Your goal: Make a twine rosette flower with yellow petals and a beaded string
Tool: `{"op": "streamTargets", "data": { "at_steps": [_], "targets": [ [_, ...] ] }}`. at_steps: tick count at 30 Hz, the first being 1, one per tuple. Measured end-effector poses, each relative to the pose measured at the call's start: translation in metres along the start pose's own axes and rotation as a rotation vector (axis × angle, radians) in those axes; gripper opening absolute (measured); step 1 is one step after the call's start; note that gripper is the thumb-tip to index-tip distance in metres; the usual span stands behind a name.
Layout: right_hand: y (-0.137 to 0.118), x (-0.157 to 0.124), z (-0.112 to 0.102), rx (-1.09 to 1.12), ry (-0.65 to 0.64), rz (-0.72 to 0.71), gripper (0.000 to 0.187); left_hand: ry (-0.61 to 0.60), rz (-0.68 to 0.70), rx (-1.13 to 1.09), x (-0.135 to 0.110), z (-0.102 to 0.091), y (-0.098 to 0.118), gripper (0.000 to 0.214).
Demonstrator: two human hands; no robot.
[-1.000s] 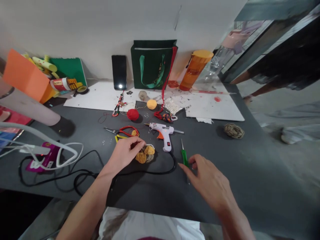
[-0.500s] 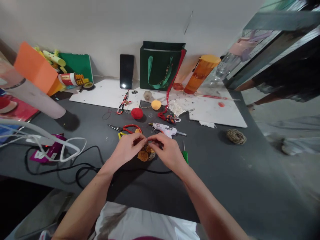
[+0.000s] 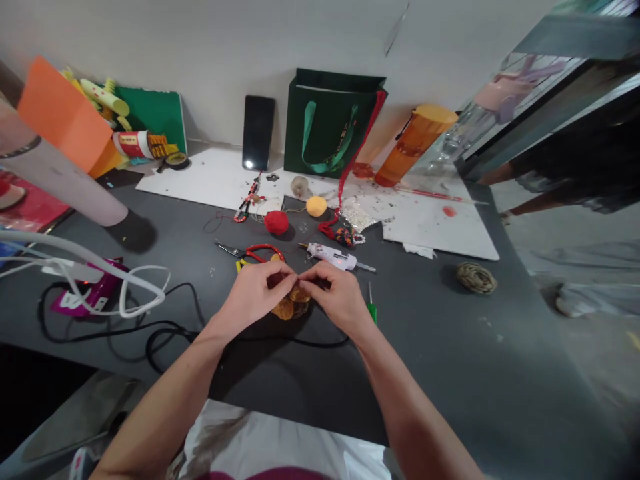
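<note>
My left hand (image 3: 261, 291) and my right hand (image 3: 336, 293) meet fingertip to fingertip over the dark table, both closed in a pinch. What the fingertips hold is too small and hidden to make out. Just under them is a small craft piece with flat, round orange-brown parts (image 3: 283, 308); the hands cover much of it. Beyond the left hand lie red-handled pliers (image 3: 257, 251), partly hidden. A white glue gun (image 3: 333, 256) rests past the right hand. Close to the right wrist is a green-handled tool (image 3: 372, 311) with a thin metal shaft.
Red yarn ball (image 3: 276, 223), yellow ball (image 3: 316, 206) and beaded cord (image 3: 247, 203) lie further back. A phone (image 3: 258, 133), green paper bag (image 3: 330, 127) and orange bottle (image 3: 415, 145) stand by the wall. Cables (image 3: 173, 328) run at left; a twine coil (image 3: 476, 278) sits right. Someone stands beyond.
My fingertips have come closer together over the craft piece, and the right fingers have tightened. The whole view has shifted slightly; the table objects stay in place.
</note>
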State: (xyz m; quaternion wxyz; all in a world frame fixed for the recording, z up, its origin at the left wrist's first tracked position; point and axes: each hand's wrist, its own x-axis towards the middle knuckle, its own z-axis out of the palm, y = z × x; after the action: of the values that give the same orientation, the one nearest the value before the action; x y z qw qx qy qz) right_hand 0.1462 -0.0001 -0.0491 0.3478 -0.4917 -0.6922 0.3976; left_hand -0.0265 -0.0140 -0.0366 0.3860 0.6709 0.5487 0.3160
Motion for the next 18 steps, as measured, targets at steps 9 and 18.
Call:
{"op": "streamTargets", "data": {
  "at_steps": [9,18],
  "targets": [
    [-0.0075,0.0034,-0.0031,0.096,0.119,-0.057,0.01,-0.094,-0.111,-0.33,0.0032,-0.0025,0.0003,0.026],
    [-0.0084,0.0072,0.0017,0.369,0.016,0.042,0.011,-0.099,-0.179,-0.543,0.0075,-0.0006,-0.0006,0.024]
  ]
}}
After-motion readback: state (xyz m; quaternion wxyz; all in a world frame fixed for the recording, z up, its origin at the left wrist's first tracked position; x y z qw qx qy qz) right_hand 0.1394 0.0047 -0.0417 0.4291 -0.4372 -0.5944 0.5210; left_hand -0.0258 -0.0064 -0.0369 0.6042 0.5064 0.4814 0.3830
